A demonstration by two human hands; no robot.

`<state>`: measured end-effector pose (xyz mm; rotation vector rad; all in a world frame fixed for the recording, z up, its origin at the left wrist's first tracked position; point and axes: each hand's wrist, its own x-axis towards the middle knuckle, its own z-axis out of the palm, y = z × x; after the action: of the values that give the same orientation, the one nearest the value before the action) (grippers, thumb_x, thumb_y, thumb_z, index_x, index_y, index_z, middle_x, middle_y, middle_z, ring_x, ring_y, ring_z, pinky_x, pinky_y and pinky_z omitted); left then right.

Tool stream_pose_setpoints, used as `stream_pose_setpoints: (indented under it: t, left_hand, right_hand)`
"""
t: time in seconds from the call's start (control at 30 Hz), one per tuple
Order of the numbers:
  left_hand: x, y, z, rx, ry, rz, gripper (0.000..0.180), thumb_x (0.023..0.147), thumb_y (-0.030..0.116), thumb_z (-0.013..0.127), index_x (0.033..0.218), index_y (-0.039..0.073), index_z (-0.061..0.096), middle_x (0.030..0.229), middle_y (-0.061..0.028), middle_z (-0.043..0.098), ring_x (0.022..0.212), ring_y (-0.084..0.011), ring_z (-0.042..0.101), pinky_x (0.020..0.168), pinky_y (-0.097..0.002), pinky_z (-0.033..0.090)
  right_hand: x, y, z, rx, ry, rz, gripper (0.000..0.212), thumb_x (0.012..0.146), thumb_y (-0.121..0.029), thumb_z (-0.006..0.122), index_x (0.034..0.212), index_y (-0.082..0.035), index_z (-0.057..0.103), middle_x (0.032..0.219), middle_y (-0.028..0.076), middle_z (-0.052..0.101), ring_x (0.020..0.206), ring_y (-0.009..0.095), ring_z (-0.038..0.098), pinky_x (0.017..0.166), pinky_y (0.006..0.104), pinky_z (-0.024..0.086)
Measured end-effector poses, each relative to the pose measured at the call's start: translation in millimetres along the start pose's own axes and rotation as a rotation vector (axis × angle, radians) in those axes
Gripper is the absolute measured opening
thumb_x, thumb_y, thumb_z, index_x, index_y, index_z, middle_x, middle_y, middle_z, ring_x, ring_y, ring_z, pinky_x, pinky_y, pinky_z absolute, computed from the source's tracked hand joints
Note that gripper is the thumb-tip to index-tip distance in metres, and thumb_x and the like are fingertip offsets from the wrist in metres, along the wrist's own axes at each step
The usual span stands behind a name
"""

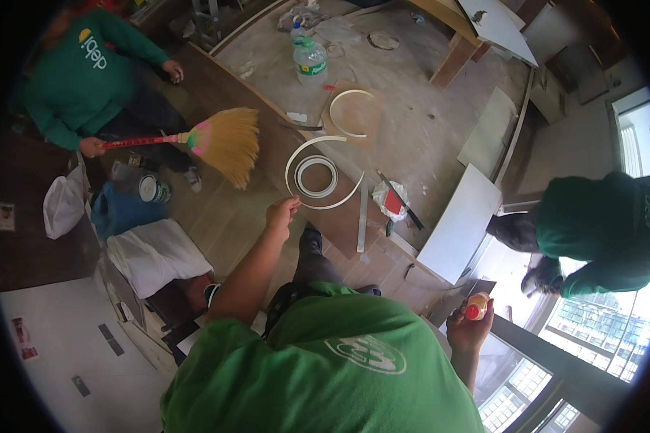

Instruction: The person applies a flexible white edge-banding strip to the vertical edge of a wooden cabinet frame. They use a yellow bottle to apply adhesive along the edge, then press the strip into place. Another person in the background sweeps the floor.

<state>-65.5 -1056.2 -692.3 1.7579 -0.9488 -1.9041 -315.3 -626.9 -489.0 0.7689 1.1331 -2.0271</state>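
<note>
My left hand (282, 216) is closed, its fingers pinching a thin, pale curved strip (289, 162) that bends round in an open loop. Inside that loop, as seen from above, lies a coiled roll of white strip (298, 178). Another pale curved strip (334, 115) rests on the board just beyond. Off to the right, my right hand (469, 328) is wrapped round a small bottle (477, 306) with a red cap and yellowish-orange contents. The bottle is tilted with its cap toward me.
A co-worker at the left holds a straw broom (227, 144); another person in green (596, 227) bends at the right. A long dark tool (404, 206) lies by a red item in white plastic (390, 198). Water bottle (310, 61), white panel (458, 224) and paint can (154, 189) stand around.
</note>
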Motion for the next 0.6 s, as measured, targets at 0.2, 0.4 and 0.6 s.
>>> stream_pose_setpoints:
  t: [0.2, 0.4, 0.6]
  left_hand:
    - [112, 27, -29, -0.009, 0.002, -0.084, 0.025, 0.084, 0.031, 0.074, 0.1, 0.012, 0.071, 0.097, 0.0019, 0.07, 0.084, -0.0088, 0.056, 0.07, -0.0259, 0.04]
    - [168, 44, -45, 0.054, -0.022, -0.157, 0.026, 0.085, 0.032, 0.072, 0.103, 0.013, 0.07, 0.098, 0.0023, 0.068, 0.085, -0.0098, 0.057, 0.072, -0.0276, 0.041]
    - [201, 39, -55, -0.012, -0.013, -0.251, 0.027, 0.085, 0.032, 0.073, 0.104, 0.014, 0.069, 0.097, 0.0027, 0.067, 0.084, -0.0105, 0.058, 0.073, -0.028, 0.042]
  right_hand:
    - [20, 57, 99, -0.029, -0.02, 0.002, 0.048, 0.097, -0.058, 0.047, 0.099, -0.012, 0.063, 0.08, 0.004, 0.067, 0.063, 0.019, 0.067, 0.051, 0.0305, 0.054]
    - [43, 92, 187, -0.068, -0.056, 0.045, 0.047, 0.099, -0.057, 0.045, 0.103, -0.012, 0.061, 0.083, 0.004, 0.066, 0.062, 0.018, 0.066, 0.051, 0.0307, 0.052]
    - [54, 109, 255, -0.108, 0.038, 0.071, 0.049, 0.098, -0.059, 0.046, 0.103, -0.012, 0.06, 0.083, 0.003, 0.066, 0.061, 0.018, 0.064, 0.05, 0.0304, 0.051]
